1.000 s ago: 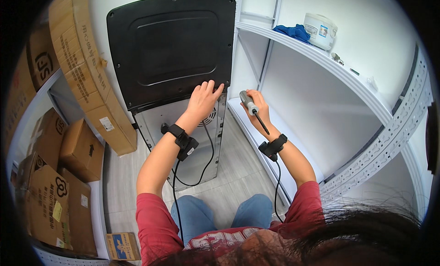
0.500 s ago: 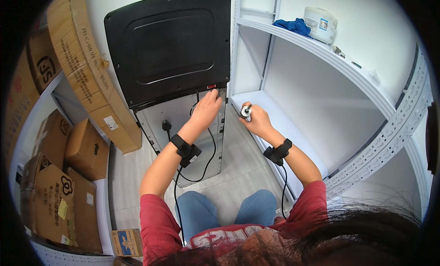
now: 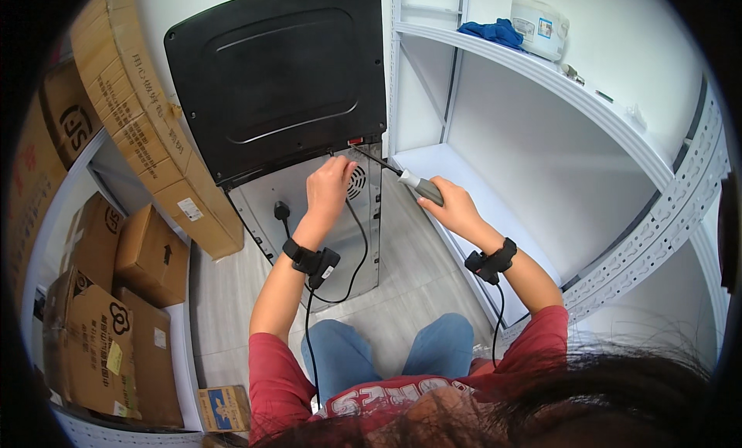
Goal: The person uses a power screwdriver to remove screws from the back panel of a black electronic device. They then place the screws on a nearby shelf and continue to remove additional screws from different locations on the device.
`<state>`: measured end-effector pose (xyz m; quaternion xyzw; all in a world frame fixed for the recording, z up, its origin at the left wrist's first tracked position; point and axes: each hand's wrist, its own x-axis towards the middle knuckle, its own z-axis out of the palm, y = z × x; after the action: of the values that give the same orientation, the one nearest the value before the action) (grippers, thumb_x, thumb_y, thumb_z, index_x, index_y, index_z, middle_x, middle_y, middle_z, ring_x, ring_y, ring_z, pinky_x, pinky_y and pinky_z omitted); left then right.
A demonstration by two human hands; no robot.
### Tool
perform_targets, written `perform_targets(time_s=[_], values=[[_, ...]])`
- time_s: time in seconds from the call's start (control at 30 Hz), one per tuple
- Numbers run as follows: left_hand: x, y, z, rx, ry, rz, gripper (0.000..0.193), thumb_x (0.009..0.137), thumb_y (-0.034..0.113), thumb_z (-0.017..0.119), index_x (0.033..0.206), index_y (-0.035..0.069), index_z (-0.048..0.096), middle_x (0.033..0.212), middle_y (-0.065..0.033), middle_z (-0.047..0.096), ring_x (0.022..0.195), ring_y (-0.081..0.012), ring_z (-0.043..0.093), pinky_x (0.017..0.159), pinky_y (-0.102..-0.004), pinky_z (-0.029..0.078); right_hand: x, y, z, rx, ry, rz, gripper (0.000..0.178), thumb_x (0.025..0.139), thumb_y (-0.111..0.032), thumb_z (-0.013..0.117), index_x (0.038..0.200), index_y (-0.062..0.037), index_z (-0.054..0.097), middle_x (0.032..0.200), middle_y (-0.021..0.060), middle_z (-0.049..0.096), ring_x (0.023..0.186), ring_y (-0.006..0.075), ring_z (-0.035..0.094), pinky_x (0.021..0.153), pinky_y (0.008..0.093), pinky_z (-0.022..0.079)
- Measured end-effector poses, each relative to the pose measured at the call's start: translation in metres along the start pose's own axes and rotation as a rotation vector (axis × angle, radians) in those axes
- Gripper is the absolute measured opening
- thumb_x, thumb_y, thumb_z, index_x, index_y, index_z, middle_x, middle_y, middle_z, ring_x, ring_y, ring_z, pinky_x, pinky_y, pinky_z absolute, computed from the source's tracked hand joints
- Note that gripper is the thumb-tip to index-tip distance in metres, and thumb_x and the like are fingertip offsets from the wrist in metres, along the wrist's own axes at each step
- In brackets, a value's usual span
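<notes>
My right hand grips a screwdriver by its grey handle. The shaft runs up and left, its tip close to a small red switch at the lower edge of a black panel. That panel tops the metal back of a tall appliance. My left hand is closed, fingertips pinched together just below the panel edge and beside a round vent. Whatever is between those fingers is hidden. A black cable hangs below this hand, and a black plug sits on the metal back.
White metal shelving curves along the right, bearing a white rice cooker and a blue cloth. A tall carton leans left of the appliance; several cardboard boxes fill the left shelves. My wrists carry black straps with cables.
The screwdriver, earlier seen end-on in my right hand, now points up-left toward the red switch. My left hand has moved left and down from the panel's corner, uncovering the vent.
</notes>
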<state>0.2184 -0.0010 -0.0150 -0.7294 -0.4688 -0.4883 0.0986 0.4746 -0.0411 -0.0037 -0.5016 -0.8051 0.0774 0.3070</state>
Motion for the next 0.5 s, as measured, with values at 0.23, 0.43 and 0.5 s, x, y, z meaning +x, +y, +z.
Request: perform_targets(time_s=[0.23, 0.43, 0.5], values=[[0.002, -0.003, -0.006, -0.198, 0.05, -0.014, 0.009, 0.082, 0.005, 0.061, 0.089, 0.0, 0.063, 0.08, -0.0104, 0.053, 0.068, -0.0277, 0.056, 0.062, -0.0356, 0.046, -0.009, -0.007, -0.009, -0.017, -0.006, -0.023, 0.031, 0.081, -0.027, 0.064, 0.099, -0.0026, 0.056, 0.087, 0.0156, 0.061, 0.078, 0.0339, 0.06, 0.068, 0.0402, 0.048], [0.004, -0.011, 0.001, -0.318, 0.055, 0.005, 0.025, 0.083, -0.007, 0.052, 0.106, 0.0, 0.058, 0.08, -0.0084, 0.055, 0.067, -0.0177, 0.057, 0.063, -0.028, 0.047, -0.013, -0.003, -0.012, -0.035, 0.004, -0.046, 0.032, 0.081, -0.027, 0.064, 0.1, -0.0022, 0.056, 0.088, 0.0154, 0.061, 0.078, 0.0336, 0.06, 0.068, 0.0402, 0.048], [0.005, -0.009, 0.001, -0.391, 0.039, -0.06, 0.028, 0.084, -0.007, 0.051, 0.11, 0.001, 0.055, 0.08, -0.0073, 0.056, 0.067, -0.015, 0.058, 0.063, -0.027, 0.048, -0.013, -0.003, -0.014, -0.045, -0.003, -0.041, 0.033, 0.081, -0.027, 0.065, 0.1, -0.0022, 0.056, 0.088, 0.0152, 0.061, 0.078, 0.0336, 0.06, 0.068, 0.0404, 0.048]])
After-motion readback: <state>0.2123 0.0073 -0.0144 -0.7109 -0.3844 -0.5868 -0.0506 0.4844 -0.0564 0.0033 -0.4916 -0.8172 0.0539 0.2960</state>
